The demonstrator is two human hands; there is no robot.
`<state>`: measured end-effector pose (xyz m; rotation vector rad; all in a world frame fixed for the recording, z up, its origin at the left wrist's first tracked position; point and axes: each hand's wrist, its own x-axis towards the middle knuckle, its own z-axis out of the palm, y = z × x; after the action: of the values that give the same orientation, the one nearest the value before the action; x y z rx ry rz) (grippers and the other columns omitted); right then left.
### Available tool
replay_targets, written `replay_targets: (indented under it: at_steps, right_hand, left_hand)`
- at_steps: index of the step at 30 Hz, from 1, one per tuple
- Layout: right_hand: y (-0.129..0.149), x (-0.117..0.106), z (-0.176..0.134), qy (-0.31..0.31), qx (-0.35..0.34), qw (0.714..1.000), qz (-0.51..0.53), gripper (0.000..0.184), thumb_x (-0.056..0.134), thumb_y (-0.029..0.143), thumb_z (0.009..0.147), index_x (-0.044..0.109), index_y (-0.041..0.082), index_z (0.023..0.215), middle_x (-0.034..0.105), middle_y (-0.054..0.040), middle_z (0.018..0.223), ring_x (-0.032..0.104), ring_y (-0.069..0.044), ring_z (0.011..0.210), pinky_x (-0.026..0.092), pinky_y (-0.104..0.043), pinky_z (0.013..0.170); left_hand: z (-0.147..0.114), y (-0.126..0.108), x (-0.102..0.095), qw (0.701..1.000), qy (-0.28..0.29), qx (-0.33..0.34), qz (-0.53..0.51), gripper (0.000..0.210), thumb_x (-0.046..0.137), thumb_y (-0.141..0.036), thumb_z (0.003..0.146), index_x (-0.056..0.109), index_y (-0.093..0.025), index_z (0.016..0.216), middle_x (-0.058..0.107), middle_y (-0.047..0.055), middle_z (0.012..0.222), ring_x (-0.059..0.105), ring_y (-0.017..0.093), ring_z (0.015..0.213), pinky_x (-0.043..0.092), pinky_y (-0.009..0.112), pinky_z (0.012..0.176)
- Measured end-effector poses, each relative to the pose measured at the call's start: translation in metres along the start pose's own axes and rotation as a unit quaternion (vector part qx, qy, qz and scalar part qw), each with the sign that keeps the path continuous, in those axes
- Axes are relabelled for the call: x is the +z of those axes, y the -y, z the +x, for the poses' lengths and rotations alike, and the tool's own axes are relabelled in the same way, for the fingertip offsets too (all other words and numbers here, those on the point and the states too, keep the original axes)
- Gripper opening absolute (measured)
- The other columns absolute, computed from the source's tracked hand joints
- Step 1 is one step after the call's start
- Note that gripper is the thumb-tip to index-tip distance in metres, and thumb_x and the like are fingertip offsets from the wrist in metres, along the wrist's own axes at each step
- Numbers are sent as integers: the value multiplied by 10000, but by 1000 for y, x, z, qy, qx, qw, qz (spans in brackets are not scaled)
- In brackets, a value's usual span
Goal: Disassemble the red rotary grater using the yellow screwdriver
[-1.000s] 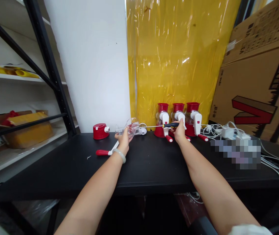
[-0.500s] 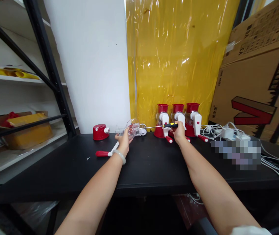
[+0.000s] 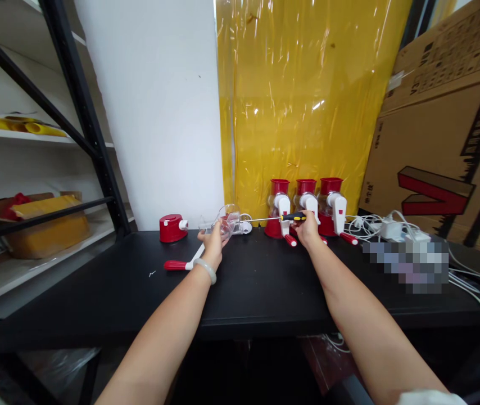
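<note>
My left hand point(image 3: 213, 239) is closed around a clear plastic grinder body point(image 3: 229, 220), held on its side over the black table. In my right hand point(image 3: 308, 229) is a screwdriver point(image 3: 293, 216) with a black and yellow handle. Its long shaft points left, and the tip reaches the right end of the clear body; the exact contact point is too small to make out. A white crank with a red handle point(image 3: 176, 265) lies beside my left wrist. Further left sits a red grinder base point(image 3: 173, 228) with a white knob on its side.
Several red and white hand-crank grinders point(image 3: 331, 207) stand at the back, partly behind my right hand. White cables and adapters point(image 3: 392, 228) lie to the right. A large cardboard box point(image 3: 442, 135) leans at the right, and a shelf rack point(image 3: 84, 112) stands left.
Almost nothing differs. My right hand's fingers have shifted slightly on the screwdriver handle, while the clear body and the tip stay in place.
</note>
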<state>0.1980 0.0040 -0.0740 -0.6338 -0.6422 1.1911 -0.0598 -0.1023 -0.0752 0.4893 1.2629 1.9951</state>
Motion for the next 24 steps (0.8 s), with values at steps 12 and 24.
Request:
replay_targets:
  at_steps: [12, 24]
  right_hand:
    - [-8, -7, 4, -6, -60, 994, -89, 290, 685, 446, 820, 472, 257, 766, 419, 114, 450, 374, -72, 354, 364, -178, 352]
    - [-6, -9, 3, -8, -58, 996, -68, 284, 617, 491, 857, 485, 252, 778, 516, 75, 533, 491, -103, 411, 398, -202, 382]
  left_hand:
    - [2, 1, 0, 1000, -8, -3, 3, 786, 781, -360, 868, 265, -237, 1448, 713, 117, 1102, 765, 208, 795, 626, 347, 752]
    - [3, 1, 0, 1000, -8, -4, 6, 837, 792, -362, 863, 232, -227, 1470, 706, 138, 1098, 766, 229, 819, 633, 350, 735]
